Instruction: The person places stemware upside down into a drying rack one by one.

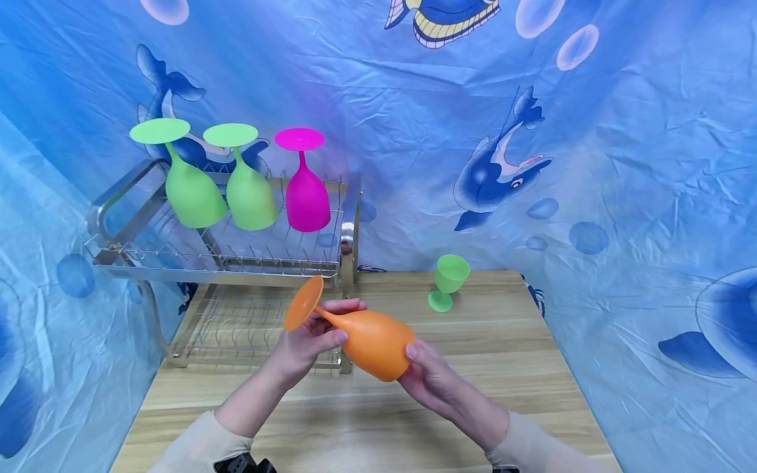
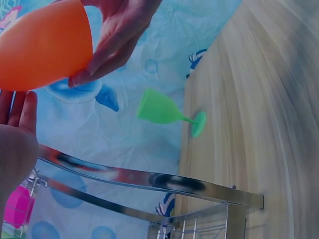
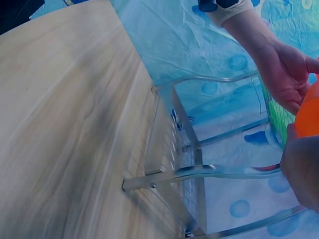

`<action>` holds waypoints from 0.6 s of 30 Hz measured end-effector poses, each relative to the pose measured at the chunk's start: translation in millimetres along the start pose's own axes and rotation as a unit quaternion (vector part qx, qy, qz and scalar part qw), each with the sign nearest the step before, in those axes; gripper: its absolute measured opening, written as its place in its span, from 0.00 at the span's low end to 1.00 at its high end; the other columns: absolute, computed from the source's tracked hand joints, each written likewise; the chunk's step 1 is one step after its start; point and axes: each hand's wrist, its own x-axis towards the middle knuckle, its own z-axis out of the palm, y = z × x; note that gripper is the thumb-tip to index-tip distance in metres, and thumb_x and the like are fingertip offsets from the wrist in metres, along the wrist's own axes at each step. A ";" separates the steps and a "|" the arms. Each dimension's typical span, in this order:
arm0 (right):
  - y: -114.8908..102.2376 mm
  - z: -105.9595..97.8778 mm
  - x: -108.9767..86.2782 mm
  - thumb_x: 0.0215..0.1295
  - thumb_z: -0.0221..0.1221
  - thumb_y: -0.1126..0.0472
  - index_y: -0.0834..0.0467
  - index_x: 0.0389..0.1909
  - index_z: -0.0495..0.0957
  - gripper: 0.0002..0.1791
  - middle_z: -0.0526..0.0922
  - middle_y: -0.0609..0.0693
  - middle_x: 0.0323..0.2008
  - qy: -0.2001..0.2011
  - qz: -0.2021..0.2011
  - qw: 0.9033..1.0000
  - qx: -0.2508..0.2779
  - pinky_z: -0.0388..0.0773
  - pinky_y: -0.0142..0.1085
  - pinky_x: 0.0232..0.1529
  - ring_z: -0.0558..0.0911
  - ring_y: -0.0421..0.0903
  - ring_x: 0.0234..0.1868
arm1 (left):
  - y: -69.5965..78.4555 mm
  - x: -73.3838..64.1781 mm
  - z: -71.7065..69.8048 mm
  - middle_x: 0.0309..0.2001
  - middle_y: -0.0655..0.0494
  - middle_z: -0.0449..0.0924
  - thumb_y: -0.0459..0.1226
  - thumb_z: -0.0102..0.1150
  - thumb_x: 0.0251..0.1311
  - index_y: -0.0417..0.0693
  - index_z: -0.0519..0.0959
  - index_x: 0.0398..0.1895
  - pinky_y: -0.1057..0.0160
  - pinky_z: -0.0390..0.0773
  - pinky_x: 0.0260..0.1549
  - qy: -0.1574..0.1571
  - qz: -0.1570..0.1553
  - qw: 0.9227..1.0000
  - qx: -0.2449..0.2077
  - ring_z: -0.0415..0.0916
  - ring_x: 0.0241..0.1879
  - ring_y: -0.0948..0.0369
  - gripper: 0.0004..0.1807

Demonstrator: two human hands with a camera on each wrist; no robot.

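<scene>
Both hands hold an orange plastic wine glass (image 1: 378, 343) tilted on its side above the table, its foot towards the left and its mouth towards the lower right. The left hand (image 1: 310, 338) is at the stem and lower bowl, thumb in front and fingers behind. At the rim end, the right hand (image 1: 434, 381) grips the bowl, its thumb on the near side; its other fingers are partly hidden. In the left wrist view the orange bowl (image 2: 47, 47) lies between the left fingers (image 2: 27, 112) and the right hand (image 2: 122, 37).
A two-tier metal dish rack (image 1: 236, 272) stands at the left. Upside down on its top tier are two green wine glasses (image 1: 192, 194) and a magenta wine glass (image 1: 307, 200). A green goblet (image 1: 452, 274) stands upright at the back of the wooden table (image 1: 497, 368).
</scene>
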 end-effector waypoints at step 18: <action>11.0 6.6 9.4 0.74 0.67 0.52 0.55 0.66 0.75 0.25 0.81 0.48 0.60 -0.036 0.016 0.998 0.056 0.79 0.34 0.64 0.81 0.44 0.58 | 3.2 4.7 -5.3 0.58 0.55 0.89 0.31 0.62 0.76 0.41 0.85 0.64 0.63 0.83 0.60 0.024 -0.018 0.999 0.021 0.83 0.63 0.58 0.17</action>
